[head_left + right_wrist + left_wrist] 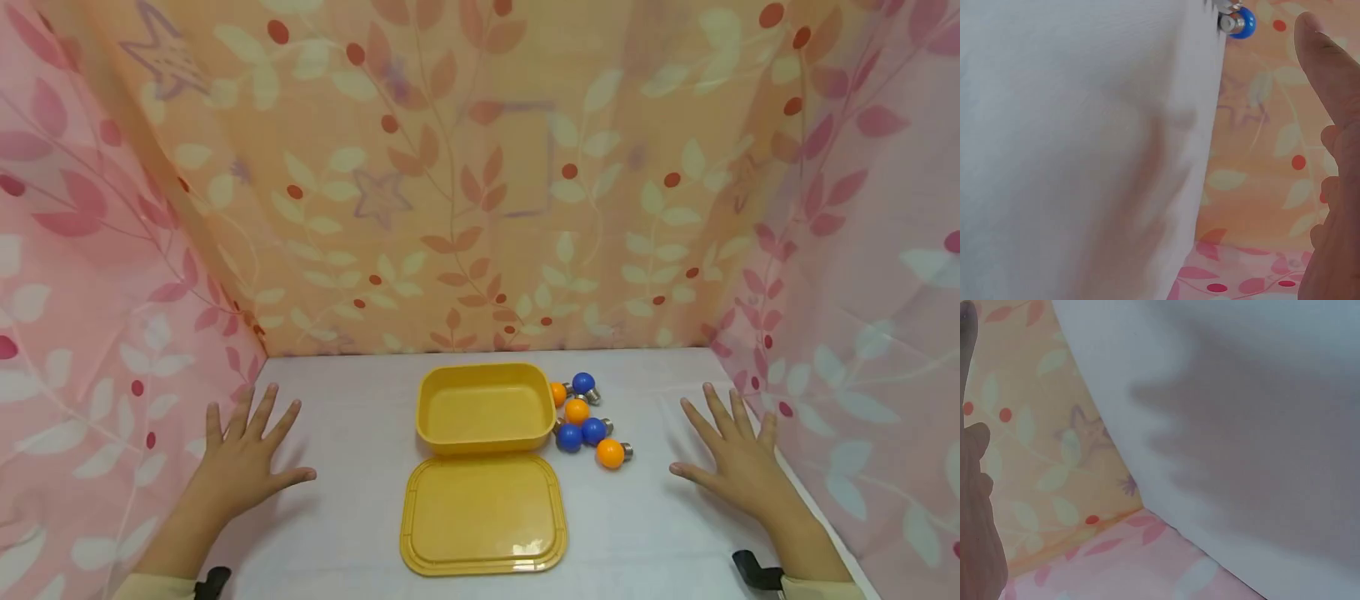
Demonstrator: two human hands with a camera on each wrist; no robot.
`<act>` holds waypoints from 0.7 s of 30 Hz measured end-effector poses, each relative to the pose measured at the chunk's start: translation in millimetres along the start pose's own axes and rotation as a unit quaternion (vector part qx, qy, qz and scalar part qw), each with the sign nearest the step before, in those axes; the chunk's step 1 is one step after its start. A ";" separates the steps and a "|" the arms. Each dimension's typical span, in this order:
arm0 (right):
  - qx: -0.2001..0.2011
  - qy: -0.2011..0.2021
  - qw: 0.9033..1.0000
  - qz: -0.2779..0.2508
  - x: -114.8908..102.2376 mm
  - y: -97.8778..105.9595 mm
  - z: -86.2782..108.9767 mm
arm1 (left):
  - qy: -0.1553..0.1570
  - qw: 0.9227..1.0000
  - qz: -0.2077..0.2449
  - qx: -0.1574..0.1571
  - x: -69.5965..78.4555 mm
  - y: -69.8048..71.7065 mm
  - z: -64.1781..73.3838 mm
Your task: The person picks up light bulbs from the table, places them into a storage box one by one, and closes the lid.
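Observation:
My left hand [243, 467] is held over the left side of the white table with its fingers spread, holding nothing. Over the right side, my right hand [735, 458] is spread the same way, also holding nothing. Between them sits a yellow rectangular box [486, 408] without its cover. A yellow lid [483, 515] lies flat just in front of the box. Beside the box's right end is a loose group of small light bulbs with metal bases, some orange [611, 454] and some blue [570, 437]. In the right wrist view a blue bulb [1245, 24] shows at the top.
The white tabletop [337, 533] is bounded by a yellow patterned curtain [450, 167] at the back. Pink leaf-printed curtains hang at the left [90, 333] and right [862, 333]. A black strap piece [756, 572] is at the right wrist.

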State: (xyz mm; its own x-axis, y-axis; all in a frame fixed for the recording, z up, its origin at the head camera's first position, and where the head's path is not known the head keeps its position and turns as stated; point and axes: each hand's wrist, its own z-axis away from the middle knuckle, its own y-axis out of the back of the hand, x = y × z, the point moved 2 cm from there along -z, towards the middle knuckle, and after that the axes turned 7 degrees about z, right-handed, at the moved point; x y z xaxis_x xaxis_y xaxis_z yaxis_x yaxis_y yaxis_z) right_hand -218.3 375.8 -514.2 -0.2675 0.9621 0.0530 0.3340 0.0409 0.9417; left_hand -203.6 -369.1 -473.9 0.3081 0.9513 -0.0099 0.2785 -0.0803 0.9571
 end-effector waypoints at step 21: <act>0.027 0.012 0.998 -0.061 -25.5 -9.3 -17.2 | -0.016 0.999 0.017 0.023 24.9 -6.7 -20.4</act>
State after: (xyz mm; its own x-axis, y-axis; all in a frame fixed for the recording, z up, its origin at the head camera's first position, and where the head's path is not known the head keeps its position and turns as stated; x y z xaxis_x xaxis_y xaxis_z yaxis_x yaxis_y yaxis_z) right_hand -230.1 346.3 -518.6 -0.3314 0.9421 -0.0522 0.3456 0.1727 0.9223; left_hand -216.3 -338.8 -474.7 0.3473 0.9377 0.0125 0.3091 -0.1270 0.9425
